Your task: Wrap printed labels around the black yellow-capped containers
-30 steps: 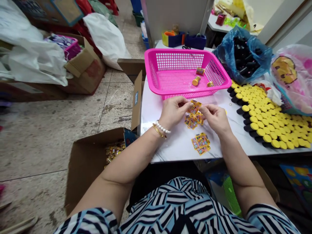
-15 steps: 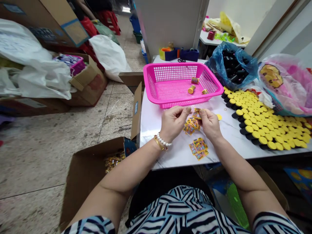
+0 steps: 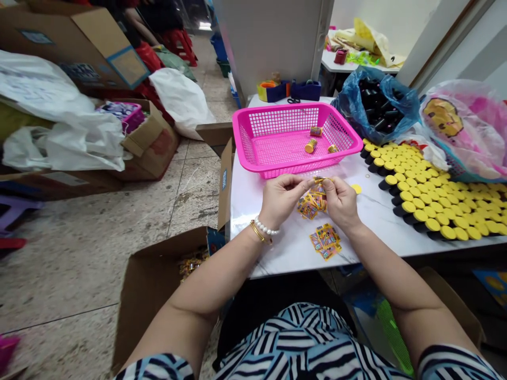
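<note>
My left hand (image 3: pixel 282 199) and my right hand (image 3: pixel 341 202) meet above the white table (image 3: pixel 372 221), both pinched on one small orange and yellow sticker (image 3: pixel 318 181). Under the hands lies a loose pile of the same stickers (image 3: pixel 310 205). A second small stack of stickers (image 3: pixel 326 240) lies nearer the table's front edge. Just beyond the hands stands a pink plastic basket (image 3: pixel 253 138) holding three small labelled cylinders (image 3: pixel 311 145).
Rows of black tubes with yellow caps (image 3: pixel 428 198) cover the table's right side. A blue bag of black tubes (image 3: pixel 376 113) and a pink printed bag (image 3: pixel 467 129) sit behind them. An open cardboard box (image 3: pixel 158 279) stands on the floor at the left.
The hands stayed pinched together on the sticker, and the right hand drew in toward the left one. The camera view tilted up slightly.
</note>
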Motion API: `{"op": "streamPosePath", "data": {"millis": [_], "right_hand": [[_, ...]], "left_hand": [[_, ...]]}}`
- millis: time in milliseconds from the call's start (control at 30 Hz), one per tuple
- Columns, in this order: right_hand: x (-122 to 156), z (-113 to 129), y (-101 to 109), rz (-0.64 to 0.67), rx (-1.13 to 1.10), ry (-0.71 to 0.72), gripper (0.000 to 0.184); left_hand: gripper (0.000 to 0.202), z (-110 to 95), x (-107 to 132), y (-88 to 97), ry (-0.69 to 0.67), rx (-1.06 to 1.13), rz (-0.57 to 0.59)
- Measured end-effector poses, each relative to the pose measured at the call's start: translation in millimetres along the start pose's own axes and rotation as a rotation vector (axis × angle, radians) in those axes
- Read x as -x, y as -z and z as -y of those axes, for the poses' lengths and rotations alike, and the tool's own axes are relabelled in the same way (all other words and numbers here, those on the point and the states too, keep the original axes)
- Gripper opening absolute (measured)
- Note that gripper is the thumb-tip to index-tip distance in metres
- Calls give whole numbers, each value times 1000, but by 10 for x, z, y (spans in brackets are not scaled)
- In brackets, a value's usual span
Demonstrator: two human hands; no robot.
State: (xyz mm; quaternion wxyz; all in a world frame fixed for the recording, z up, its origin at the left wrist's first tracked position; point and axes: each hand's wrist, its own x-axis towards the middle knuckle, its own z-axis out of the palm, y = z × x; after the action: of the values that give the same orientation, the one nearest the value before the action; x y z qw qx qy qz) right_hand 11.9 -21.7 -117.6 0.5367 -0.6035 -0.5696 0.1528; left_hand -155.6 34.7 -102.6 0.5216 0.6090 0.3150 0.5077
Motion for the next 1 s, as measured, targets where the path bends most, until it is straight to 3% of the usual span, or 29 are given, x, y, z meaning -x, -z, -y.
{"op": "streamPosePath", "data": {"millis": [200, 333, 433, 500, 633, 767, 833, 900, 1000], "right_hand": [[-6, 35, 26, 3, 36, 38, 43], [5, 55, 6, 21, 79, 138, 40], [28, 64, -34, 79, 105, 193, 38], [35, 69, -68, 124, 113, 208, 36], [-10, 68, -65, 128, 162, 239, 37], [-112, -4, 233, 108, 342, 273, 31], [-157, -96, 472, 42, 530, 201, 32], [-193, -203, 683, 35, 658, 38, 27], [-223, -263, 811, 32, 464, -116, 19]], "left_hand": [[19, -55, 39, 1, -141, -132, -63], [13, -51, 49, -22, -146, -148, -3], [14, -35, 39, -30, -110, -127, -36], [17, -26, 21, -14, -14, -74, -34], [26, -3, -53, 51, 259, 91, 97], [26, 46, -143, 78, 516, 256, 135], [21, 61, -179, 69, 633, 337, 132], [15, 64, -210, 59, 722, 416, 113], [10, 53, -246, 55, 805, 541, 72]]}}
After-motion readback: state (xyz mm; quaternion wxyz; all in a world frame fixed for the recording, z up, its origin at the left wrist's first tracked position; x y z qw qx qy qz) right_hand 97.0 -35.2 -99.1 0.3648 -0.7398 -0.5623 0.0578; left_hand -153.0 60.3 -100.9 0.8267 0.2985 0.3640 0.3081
